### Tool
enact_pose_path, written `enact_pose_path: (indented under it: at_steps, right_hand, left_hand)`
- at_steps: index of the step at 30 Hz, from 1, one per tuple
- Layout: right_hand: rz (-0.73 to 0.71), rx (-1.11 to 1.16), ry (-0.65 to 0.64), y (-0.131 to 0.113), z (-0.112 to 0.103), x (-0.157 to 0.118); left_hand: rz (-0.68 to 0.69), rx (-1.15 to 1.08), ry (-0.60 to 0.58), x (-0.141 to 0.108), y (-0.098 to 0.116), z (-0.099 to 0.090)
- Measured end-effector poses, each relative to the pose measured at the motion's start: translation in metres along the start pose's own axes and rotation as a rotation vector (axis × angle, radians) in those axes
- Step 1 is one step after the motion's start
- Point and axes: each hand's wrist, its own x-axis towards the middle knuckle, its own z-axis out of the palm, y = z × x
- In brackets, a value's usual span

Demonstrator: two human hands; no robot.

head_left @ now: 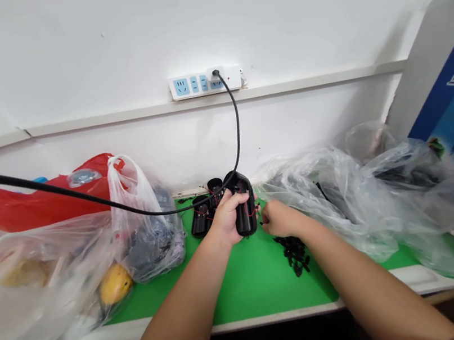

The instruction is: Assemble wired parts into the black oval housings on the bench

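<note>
My left hand [226,220] is wrapped round a black plastic housing [245,217] with a thin red wire on it, held tilted above the green mat. Just to its right is my right hand [277,218], its fingers curled together near the housing's edge. What those fingers hold, if anything, is too small to make out. Similar black housings [200,219] with red wires lie behind and left of my left hand. A pile of small black parts [296,256] lies on the mat below my right wrist.
A black cable [237,117] runs from the wall power strip [181,87] across the front of the housings and off to the left. Clear plastic bags [333,194] stand on the right, beside a blue box [451,102]. White and red bags [146,233] fill the left. The green mat [267,294] ends at a white table edge.
</note>
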Motion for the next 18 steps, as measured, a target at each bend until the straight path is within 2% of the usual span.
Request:
enact_pose_path:
  at_steps: [4, 8, 12, 15, 18]
  right_hand:
    - [0.054, 0.201, 0.020, -0.002, -0.005, -0.001]
    - [0.101, 0.806, 0.053, -0.001, -0.013, -0.002]
    - [-0.022, 1.351, 0.156, 0.000, -0.023, -0.006]
    - [-0.101, 1.565, 0.213, -0.003, -0.029, -0.010]
    - [-0.151, 1.687, 0.247, -0.006, -0.030, -0.011]
  left_hand:
    - [-0.019, -0.019, -0.039, 0.000, 0.001, -0.004]
    - [-0.075, -0.039, -0.084, 0.001, 0.002, -0.008]
    - [-0.069, -0.034, -0.130, 0.002, 0.001, -0.010]
    - [-0.061, -0.010, -0.136, 0.002, 0.000, -0.010]
    - [-0.065, 0.015, -0.103, 0.003, -0.001, -0.009]
